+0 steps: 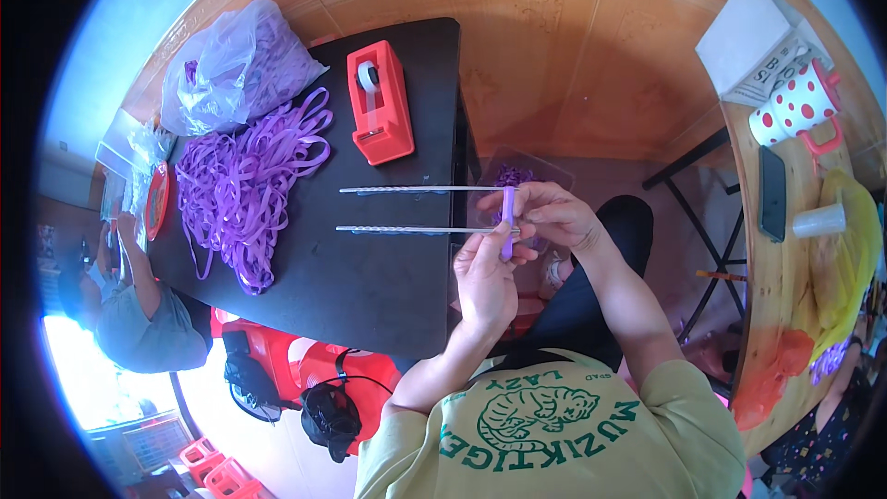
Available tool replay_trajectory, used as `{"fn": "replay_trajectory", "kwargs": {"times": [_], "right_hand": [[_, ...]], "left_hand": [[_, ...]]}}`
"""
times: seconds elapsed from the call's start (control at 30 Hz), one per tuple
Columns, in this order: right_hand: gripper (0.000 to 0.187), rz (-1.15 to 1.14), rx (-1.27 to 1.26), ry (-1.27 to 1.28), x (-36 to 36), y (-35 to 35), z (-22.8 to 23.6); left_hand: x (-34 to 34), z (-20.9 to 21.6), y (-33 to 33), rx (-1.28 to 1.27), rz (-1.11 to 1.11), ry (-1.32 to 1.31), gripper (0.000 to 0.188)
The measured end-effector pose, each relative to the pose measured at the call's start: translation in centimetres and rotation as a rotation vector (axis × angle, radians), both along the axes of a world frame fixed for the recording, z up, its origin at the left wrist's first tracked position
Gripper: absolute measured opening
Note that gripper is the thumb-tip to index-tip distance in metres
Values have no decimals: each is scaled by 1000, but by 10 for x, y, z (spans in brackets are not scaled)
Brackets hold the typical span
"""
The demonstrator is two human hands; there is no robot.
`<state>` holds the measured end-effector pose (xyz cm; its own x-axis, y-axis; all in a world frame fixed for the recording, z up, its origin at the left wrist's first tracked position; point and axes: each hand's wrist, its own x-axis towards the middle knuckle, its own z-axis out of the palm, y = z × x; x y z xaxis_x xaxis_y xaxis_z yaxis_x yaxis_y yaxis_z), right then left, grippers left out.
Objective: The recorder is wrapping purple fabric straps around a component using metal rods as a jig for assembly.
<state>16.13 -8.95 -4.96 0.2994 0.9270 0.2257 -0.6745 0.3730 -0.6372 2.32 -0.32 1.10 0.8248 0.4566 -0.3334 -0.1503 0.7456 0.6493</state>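
Two thin metal rods [407, 189] reach out past the right edge of the dark table, side by side. Across their outer ends lies a flat purple ribbon [508, 203]. My left hand [485, 286] pinches the ribbon from below, by the nearer rod. On the right, my right hand [562, 212] has its fingers bent and closed at the ribbon between the rods; its fingertips partly cover the ribbon's end. A heap of looped purple ribbons [249, 194] lies on the table to the left.
A red tape dispenser [381, 102] and a plastic bag of ribbons [226, 69] rest on the black table [360, 286]. Under my hands stands a clear bin [540, 171] with purple pieces. A wooden table [771, 282] at right holds a phone and polka-dot mug. Another person [148, 314] works at far left.
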Motion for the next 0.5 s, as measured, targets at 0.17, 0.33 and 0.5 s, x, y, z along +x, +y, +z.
{"fn": "replay_trajectory", "kwargs": {"times": [0.17,0.33,0.5], "right_hand": [[13,-24,7,40,-5,-3,2],[12,-65,-71,-57,-7,-2,-5],[19,-43,-80,20,-13,4,-12]], "left_hand": [[0,2,-1,13,2,0,14],[-1,3,-1,-6,7,21,14],[-1,4,-2,-4,5,30,14]]}}
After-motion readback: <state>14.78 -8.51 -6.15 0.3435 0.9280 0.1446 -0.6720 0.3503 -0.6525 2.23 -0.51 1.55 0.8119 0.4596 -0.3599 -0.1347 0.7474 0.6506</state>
